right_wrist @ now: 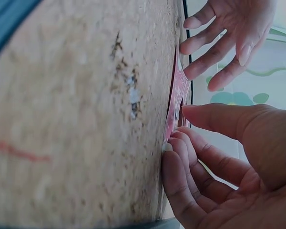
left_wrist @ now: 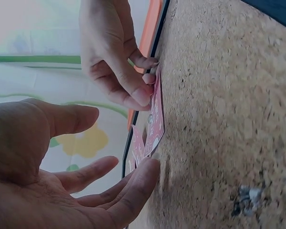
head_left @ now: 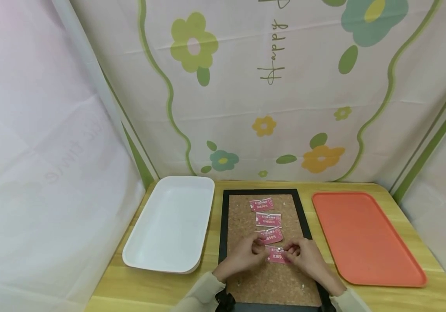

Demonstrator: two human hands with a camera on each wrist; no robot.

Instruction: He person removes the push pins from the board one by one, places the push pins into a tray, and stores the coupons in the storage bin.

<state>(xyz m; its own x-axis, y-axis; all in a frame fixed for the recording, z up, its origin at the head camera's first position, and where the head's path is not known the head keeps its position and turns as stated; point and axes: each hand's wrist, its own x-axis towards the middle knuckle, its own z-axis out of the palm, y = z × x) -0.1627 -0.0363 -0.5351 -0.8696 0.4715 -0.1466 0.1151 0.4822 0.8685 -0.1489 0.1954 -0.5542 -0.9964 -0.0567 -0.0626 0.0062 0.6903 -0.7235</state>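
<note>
A framed cork board [head_left: 269, 284] is found on a wooden table [head_left: 129, 297], with four pink printed coupons arranged on it in a rough column. The lowest coupon [head_left: 275, 255] is located between the hands, just below a tilted third coupon [head_left: 273, 235], which is partly covered by the left hand [head_left: 244, 252].

The left hand is observed with fingers loosely extended and nothing gripped; a fingertip is placed at the left end of the lowest coupon, and the thumb is held clear. At the right end, bent fingers of the right hand [head_left: 306, 258] are placed against the coupon; whether it is pinched cannot be determined.

The second coupon [head_left: 268, 220] and top coupon [head_left: 262, 205] are left uncovered by either hand. The board is flanked by a white tray [head_left: 170, 221] on the left and an orange tray [head_left: 367, 238] on the right.
</note>
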